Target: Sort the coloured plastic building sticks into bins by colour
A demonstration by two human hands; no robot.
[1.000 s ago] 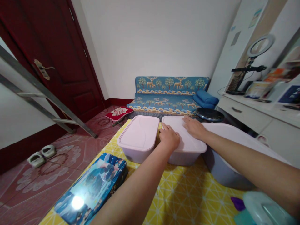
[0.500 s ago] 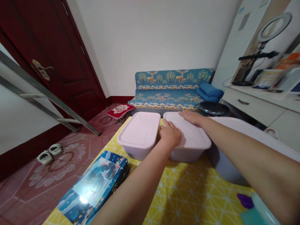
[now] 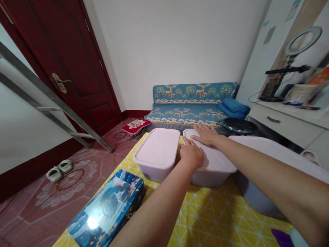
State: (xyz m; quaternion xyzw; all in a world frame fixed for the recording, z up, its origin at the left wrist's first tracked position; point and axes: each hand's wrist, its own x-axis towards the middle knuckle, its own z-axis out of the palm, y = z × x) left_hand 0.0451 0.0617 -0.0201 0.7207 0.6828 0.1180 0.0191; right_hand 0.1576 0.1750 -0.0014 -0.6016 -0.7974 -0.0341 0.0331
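Observation:
Both my hands rest on a lidded pale pink storage box (image 3: 218,161) in the middle of the table. Along the lid's left edge lies my left hand (image 3: 191,154), its fingers stretched out and pointing away from me. My right hand (image 3: 207,134) is spread flat across the far part of the same lid, fingers apart. Neither hand grips anything. A second, matching lidded box (image 3: 158,149) stands just left of it, a narrow gap between them. Under my right forearm is a larger pale box (image 3: 253,192), partly hidden by the arm.
A blue illustrated box (image 3: 108,206) lies at the front left on the yellow patterned tablecloth (image 3: 197,219). A purple item (image 3: 282,237) is at the lower right. Beyond the table are a red-covered stool (image 3: 136,126), a black round-topped object (image 3: 240,126) and a blue sofa (image 3: 190,111).
My right hand has spread its fingers over the lid's far part. My left hand stays at the left edge. The whole view has shifted slightly, scene items sitting lower and further right.

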